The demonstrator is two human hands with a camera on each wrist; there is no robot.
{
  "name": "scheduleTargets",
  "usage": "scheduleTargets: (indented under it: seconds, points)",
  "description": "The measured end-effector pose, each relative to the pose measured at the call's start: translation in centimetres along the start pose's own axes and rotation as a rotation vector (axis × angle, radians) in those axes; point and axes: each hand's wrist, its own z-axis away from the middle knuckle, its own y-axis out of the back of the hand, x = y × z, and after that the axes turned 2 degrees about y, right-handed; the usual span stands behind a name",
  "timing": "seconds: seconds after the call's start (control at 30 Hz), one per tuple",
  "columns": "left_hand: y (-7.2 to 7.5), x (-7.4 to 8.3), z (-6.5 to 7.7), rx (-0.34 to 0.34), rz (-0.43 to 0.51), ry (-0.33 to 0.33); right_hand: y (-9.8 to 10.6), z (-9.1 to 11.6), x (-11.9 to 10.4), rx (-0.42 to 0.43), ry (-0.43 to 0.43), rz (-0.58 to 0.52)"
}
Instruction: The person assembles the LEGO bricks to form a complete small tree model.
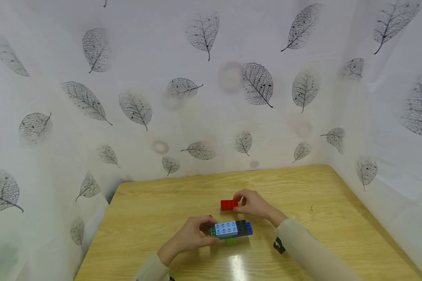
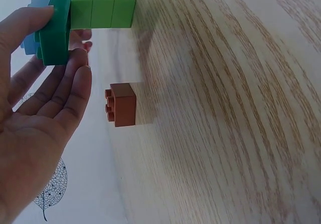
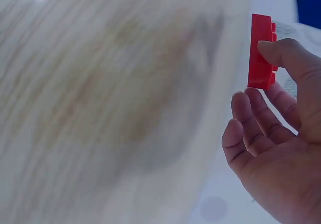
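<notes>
My left hand (image 1: pixel 194 234) grips the left end of a toy-brick structure, thumb and fingers on its dark green brick (image 2: pixel 54 33). Along the structure's top sit a light blue brick (image 1: pixel 226 228) and a black brick (image 1: pixel 241 227), with a blue brick (image 1: pixel 249 228) at the right end. A light green column (image 2: pixel 103 8) of stacked bricks stands under it on the table. Beyond the structure, my right hand (image 1: pixel 254 203) pinches a red brick (image 1: pixel 228 205) by its right end. In the right wrist view that red brick (image 3: pixel 261 53) is raised off the wood.
A brown brick (image 2: pixel 125 104) stands on the table near my left hand, mostly hidden behind it in the head view. A small black object (image 1: pixel 279 245) shows beside the right sleeve. Leaf-patterned white cloth (image 1: pixel 211 117) walls the wooden table (image 1: pixel 154 199) at the back and sides.
</notes>
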Motion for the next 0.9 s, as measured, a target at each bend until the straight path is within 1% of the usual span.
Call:
scheduleTargets:
  seconds: [0.07,0.2,0.4,0.6,0.77,0.9]
  points:
    - [0.0,0.0,0.0,0.000,-0.003,-0.009,0.5,0.4,-0.7,0.007,0.035,-0.004]
    - [0.0,-0.1,0.1,-0.001,0.001,-0.028,1.4,1.4,-2.2,0.015,0.076,-0.021]
    - [0.0,0.0,0.1,0.005,-0.004,-0.020,2.1,2.8,-4.0,0.011,0.129,-0.032]
    - [-0.1,-0.1,0.1,0.019,-0.004,-0.016,2.4,4.0,-5.0,-0.024,0.148,-0.063]
    - [-0.2,-0.2,0.1,0.026,0.000,-0.012,2.6,4.8,-5.6,-0.030,0.160,-0.058]
    - [-0.2,-0.2,0.2,0.027,0.001,-0.019,2.5,5.3,-6.1,-0.056,0.164,-0.066]
